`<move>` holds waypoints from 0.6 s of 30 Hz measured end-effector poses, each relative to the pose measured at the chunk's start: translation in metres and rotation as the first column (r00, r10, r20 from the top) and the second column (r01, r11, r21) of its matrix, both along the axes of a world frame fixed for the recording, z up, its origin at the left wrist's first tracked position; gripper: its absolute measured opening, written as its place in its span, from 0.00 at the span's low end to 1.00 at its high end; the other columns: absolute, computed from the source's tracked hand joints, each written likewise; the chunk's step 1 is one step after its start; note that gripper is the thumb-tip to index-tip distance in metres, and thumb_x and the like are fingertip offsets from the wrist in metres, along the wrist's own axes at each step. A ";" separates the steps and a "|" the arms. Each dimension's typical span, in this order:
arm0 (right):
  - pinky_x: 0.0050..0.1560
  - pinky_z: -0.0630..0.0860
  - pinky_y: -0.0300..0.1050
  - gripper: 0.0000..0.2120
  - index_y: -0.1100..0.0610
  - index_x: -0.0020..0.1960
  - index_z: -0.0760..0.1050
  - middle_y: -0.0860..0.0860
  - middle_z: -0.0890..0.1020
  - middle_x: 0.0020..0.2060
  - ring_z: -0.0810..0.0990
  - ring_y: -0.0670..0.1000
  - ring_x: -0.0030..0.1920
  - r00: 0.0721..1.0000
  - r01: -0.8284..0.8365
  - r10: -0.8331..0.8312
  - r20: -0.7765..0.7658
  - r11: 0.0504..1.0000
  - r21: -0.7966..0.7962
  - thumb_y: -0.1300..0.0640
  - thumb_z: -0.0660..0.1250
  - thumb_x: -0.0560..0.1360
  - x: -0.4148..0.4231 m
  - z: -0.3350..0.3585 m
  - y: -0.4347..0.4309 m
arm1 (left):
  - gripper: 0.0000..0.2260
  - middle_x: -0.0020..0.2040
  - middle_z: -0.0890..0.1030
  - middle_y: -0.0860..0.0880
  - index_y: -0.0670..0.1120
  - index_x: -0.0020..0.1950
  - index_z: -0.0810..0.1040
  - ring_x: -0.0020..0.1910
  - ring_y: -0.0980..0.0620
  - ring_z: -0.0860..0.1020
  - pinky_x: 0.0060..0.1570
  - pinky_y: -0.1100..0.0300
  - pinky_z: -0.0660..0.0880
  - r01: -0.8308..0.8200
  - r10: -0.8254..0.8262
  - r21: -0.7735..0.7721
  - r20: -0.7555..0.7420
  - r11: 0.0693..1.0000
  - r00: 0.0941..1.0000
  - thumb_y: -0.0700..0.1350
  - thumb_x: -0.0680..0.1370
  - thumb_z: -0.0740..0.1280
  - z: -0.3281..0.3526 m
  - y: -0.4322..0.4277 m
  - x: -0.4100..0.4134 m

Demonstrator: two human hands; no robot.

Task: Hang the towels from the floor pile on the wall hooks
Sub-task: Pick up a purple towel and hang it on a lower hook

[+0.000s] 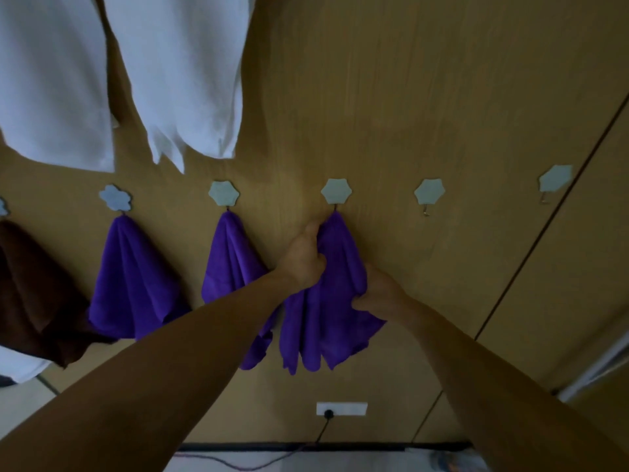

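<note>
Now, from the head view, the towel (pixel 326 321) hangs on a hook (pixel 336 191) just above the left hand (pixel 303 258), whose fingers clamp its top folds. The right hand (pixel 377 291) grips its edge, fingers curled, lower down. Hanging seems nearly done; next both hands should release gently, then fetch another towel for the free hook (pixel 429 193) right of the fingers. No writing is readable.

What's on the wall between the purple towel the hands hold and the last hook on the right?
Between the held towel and the last hook: just one empty hook on bare wall, in the head view.
</note>
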State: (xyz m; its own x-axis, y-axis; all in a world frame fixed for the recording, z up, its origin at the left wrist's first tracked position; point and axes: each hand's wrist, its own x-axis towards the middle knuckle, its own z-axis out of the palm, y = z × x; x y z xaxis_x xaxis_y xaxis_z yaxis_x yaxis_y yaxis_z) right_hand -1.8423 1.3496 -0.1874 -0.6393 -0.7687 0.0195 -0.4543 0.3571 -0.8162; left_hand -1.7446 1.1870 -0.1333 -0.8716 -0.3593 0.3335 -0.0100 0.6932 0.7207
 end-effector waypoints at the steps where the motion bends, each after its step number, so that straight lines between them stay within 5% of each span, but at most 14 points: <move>1: 0.50 0.72 0.30 0.27 0.46 0.58 0.73 0.44 0.80 0.52 0.78 0.50 0.56 1.000 -0.004 0.004 -0.001 1.000 0.026 0.70 0.72 0.67 -0.007 0.007 0.008 | 0.31 0.64 0.74 0.45 0.43 0.76 0.58 0.60 0.51 0.75 0.48 0.80 0.66 -0.003 0.003 -0.011 0.004 1.000 1.000 0.28 0.73 0.59 0.001 -0.001 -0.001; 5: 0.50 0.75 0.42 0.19 0.55 0.58 0.76 0.53 0.82 0.51 0.80 0.55 0.53 0.954 0.223 -0.191 -0.231 0.967 0.121 0.63 0.71 0.68 -0.021 0.006 0.022 | 0.27 0.64 0.74 0.44 0.40 0.73 0.63 0.60 0.52 0.73 0.53 0.78 0.62 -0.016 0.016 -0.012 0.018 1.000 1.000 0.28 0.75 0.58 0.001 0.004 -0.005; 9: 0.59 0.75 0.47 0.22 0.56 0.65 0.73 0.56 0.80 0.59 0.78 0.58 0.61 0.983 0.171 -0.133 -0.128 0.915 0.366 0.56 0.69 0.71 -0.007 -0.024 0.010 | 0.25 0.57 0.75 0.48 0.43 0.71 0.66 0.54 0.54 0.74 0.52 0.66 0.69 -0.062 0.062 0.000 0.024 0.998 0.998 0.30 0.75 0.59 -0.003 0.006 -0.009; 12: 0.61 0.72 0.51 0.31 0.53 0.68 0.67 0.54 0.73 0.62 0.72 0.58 0.63 0.908 0.369 -0.246 -0.340 0.853 0.369 0.47 0.71 0.67 -0.008 -0.011 0.004 | 0.24 0.55 0.77 0.46 0.44 0.70 0.66 0.50 0.54 0.75 0.50 0.59 0.74 -0.076 0.076 0.003 0.026 0.997 0.997 0.33 0.74 0.62 -0.007 0.007 -0.009; 15: 0.60 0.71 0.53 0.38 0.55 0.69 0.64 0.53 0.71 0.63 0.70 0.57 0.65 0.825 0.377 -0.303 -0.477 0.924 0.064 0.46 0.72 0.64 -0.002 0.009 -0.001 | 0.25 0.56 0.75 0.44 0.43 0.69 0.65 0.50 0.52 0.74 0.49 0.56 0.73 -0.141 0.140 -0.047 -0.030 0.989 0.990 0.38 0.72 0.67 -0.012 0.010 -0.009; 18: 0.60 0.72 0.47 0.33 0.52 0.71 0.63 0.50 0.71 0.64 0.70 0.50 0.64 0.862 0.208 -0.318 -0.394 0.932 -0.296 0.51 0.70 0.69 0.014 0.034 -0.017 | 0.30 0.59 0.71 0.45 0.46 0.72 0.63 0.54 0.51 0.71 0.53 0.62 0.67 -0.193 0.175 -0.137 -0.134 0.972 0.975 0.38 0.71 0.66 -0.008 0.009 -0.009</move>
State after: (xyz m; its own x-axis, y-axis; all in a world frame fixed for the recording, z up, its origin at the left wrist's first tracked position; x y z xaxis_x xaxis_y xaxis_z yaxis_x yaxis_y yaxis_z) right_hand -1.8287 1.3324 -0.1535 -0.7021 -0.5102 0.4966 -0.6943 0.3358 -0.6366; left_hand -1.7531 1.1956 -0.1416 -0.7453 -0.4483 0.4935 -0.0671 0.7869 0.6135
